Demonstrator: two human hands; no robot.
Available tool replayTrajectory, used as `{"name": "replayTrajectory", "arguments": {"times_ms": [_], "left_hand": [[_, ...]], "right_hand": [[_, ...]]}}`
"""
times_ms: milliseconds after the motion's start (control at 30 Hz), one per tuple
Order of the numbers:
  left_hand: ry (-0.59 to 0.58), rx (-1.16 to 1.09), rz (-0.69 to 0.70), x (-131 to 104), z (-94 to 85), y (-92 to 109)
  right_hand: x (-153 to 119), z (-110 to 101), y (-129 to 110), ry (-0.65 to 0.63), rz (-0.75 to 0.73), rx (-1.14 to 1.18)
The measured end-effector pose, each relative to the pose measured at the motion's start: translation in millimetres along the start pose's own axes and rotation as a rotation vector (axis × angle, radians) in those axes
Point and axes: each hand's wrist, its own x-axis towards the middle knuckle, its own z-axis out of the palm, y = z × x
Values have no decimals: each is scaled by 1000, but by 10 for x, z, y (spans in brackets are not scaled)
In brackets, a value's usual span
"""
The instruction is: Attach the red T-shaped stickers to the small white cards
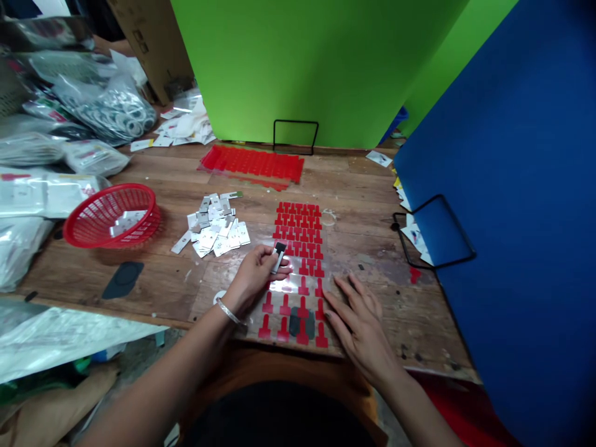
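A clear sheet with rows of red T-shaped pieces (303, 309) lies on the wooden table near its front edge. Over the left side of this sheet, my left hand (261, 271) pinches a small white tag with a black end (278, 257). My right hand (357, 314) rests with spread fingers at the sheet's right edge, its fingertips beside the red pieces and nothing held. Left of the sheet lies a loose pile of white and grey tags (216, 228).
A red basket (112, 214) with some tags stands at the left, near plastic bags (105, 102). Red strips (254, 164) lie at the back before a green panel (298, 68). A blue panel (521, 186) with a black wire frame (435, 266) borders the right.
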Motion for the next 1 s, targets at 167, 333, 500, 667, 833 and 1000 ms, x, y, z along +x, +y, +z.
{"name": "replayTrajectory", "arguments": {"times_ms": [167,333,500,667,833,1000], "left_hand": [[6,-7,-19,-6,-53,27],[29,-3,-27,7,-51,66],[38,10,-21,19,-61,92],[68,50,16,20,-44,61],[65,82,36,15,-29,44],[56,72,48,26,-48,35]], "right_hand": [[4,3,-23,6,0,62],[94,10,2,55,32,83],[176,24,-76,1,6,106],[109,-33,-100,-91,-63,77],[-82,-134,-77,-207,-209,93],[-135,-157,-186,-115,-244,144]]}}
